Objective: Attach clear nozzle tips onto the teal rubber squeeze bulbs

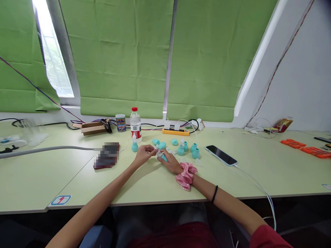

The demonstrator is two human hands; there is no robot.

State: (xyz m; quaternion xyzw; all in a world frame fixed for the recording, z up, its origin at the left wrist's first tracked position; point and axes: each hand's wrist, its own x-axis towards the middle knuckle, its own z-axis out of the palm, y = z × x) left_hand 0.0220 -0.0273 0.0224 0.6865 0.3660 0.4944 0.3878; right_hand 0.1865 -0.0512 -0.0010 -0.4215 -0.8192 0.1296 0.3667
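Observation:
Both of my hands meet over the middle of the table. My right hand [171, 163] is closed around a teal squeeze bulb [163, 158], which lies tilted. My left hand [144, 154] pinches the clear nozzle [158, 153] at the bulb's end. Just left of them a teal bulb with a clear nozzle [134, 146] stands upright. Beyond my hands lie loose teal bulbs [162, 145] and small clear pieces [171, 151]. Several more bulbs [196, 153] stand to the right, one of them [180, 150] with a clear nozzle on top.
A water bottle [136, 125], a can [120, 123] and an orange power strip [176, 132] stand at the back. A phone [221, 155] with a cable lies right; a blurred dark red object [106, 156] lies left. Orange holders [305, 148] sit far right, a cardboard box [94, 128] back left.

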